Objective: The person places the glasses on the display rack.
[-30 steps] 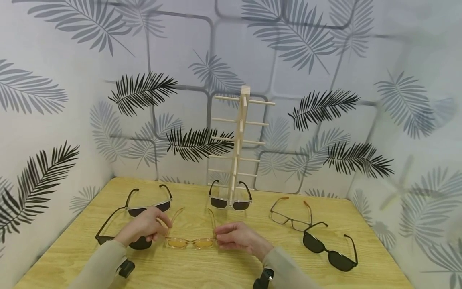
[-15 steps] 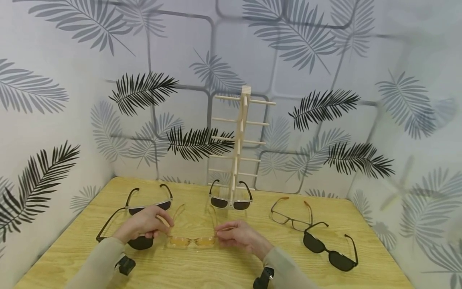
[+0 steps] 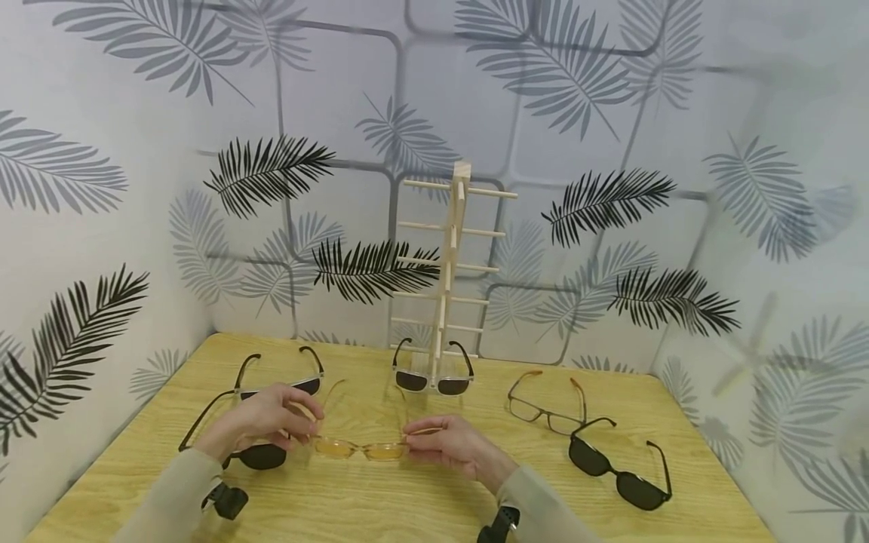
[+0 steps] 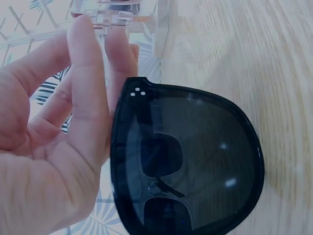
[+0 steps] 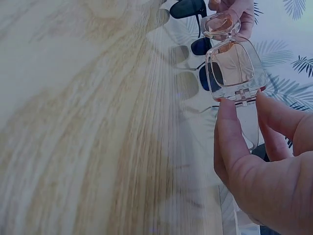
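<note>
Amber lenses in a clear frame hang between my 2 hands: these yellow glasses are right in front of me, over the near middle of the desk, with their arms unfolded and pointing away from me. My left hand pinches them at the hinge on the left end, and my right hand grips the opposite hinge between thumb and fingers. From above, I can't quite tell whether the lower rims touch the desk.

Under my left hand and partly hidden by it are black sunglasses; 1 of their lenses looms large from the left wrist. Just beyond them sit pale-framed sunglasses with black arms. Straight ahead, a wooden rack with pegs on its sides stands upright near the leaf-print wall, and similar sunglasses rest before its foot. Off to my right, thin-rimmed glasses with brown tips lie close beside big dark sunglasses, all arms unfolded.
</note>
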Motion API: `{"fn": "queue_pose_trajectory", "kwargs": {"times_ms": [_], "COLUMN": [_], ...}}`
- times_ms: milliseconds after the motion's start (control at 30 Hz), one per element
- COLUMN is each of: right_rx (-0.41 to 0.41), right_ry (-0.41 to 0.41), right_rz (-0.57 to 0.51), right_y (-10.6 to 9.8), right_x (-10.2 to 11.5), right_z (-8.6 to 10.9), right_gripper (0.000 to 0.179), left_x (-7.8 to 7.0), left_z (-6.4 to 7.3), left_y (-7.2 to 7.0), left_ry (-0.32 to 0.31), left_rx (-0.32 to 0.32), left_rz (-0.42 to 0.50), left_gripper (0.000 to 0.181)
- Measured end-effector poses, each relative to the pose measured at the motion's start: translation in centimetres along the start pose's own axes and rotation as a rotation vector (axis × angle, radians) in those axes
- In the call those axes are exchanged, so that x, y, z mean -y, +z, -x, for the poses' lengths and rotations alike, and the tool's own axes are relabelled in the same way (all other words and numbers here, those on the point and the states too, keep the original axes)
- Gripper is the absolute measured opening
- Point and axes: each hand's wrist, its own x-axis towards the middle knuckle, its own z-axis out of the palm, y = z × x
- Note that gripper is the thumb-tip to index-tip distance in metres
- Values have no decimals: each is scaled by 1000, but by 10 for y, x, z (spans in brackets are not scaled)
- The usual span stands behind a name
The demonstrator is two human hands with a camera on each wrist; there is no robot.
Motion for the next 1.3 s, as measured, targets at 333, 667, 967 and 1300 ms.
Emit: {"fn": "queue_pose_trajectory", "kwargs": {"times_ms": [333,667,967,1300], "right_rx": [20,52,69,47], "right_ry": [-11,-6,-74,-153], "right_rz": [-25,-38,-53,-25], "right_y": [7,18,20,20], "right_x": [6,11,23,32], "right_z": [7,14,16,25], "right_gripper": [35,33,25,37], "left_x": [0,3,-3,-5], "left_z": [8,17,17,15], "left_y": [-9,-18,-24,-24], "left_ry": [43,67,156,240], "left_rx": [56,110,143,117], "left_rz": [108,208,202,186], "left_gripper": [27,19,12,14]}}
